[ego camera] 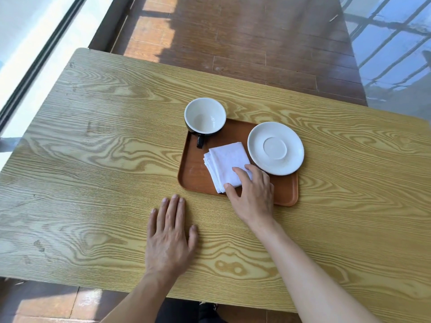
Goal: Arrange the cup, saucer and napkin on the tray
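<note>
Wood-grain table (98,141) over plank floor (256,43); left hand (170,236) spread flat; right hand (251,194) pinching napkin (226,164).

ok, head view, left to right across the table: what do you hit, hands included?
left hand flat on the table → cup → napkin → right hand touching the napkin → saucer. All three items sit on the tray.

Bright daylight is flooding in from the window (35,43), washing it out to white. Soft glare is lying across the tabletop (93,136). Straight edges are bowing toward the corners; the picture is staying sharp at centre.
</note>
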